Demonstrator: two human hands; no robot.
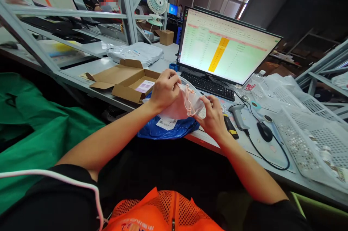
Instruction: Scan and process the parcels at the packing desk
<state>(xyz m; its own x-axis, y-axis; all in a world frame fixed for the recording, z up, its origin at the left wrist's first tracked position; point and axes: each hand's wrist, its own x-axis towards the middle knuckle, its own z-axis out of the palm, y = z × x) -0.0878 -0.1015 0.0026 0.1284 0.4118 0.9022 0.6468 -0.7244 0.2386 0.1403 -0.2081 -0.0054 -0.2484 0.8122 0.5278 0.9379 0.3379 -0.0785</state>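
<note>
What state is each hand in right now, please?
Left hand: closed, pinching one side of the drawstring bag.
Right hand: closed, pinching the other side of it.

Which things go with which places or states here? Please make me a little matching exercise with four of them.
1. Drawstring pouch
2. Nearer cardboard box
3. Mouse
4. Keyboard

A. Right of the scanner
B. Between the left hand and right hand
C. In front of the spreadsheet screen
D. Standing open

Pairs: 1-B, 2-D, 3-A, 4-C
</note>
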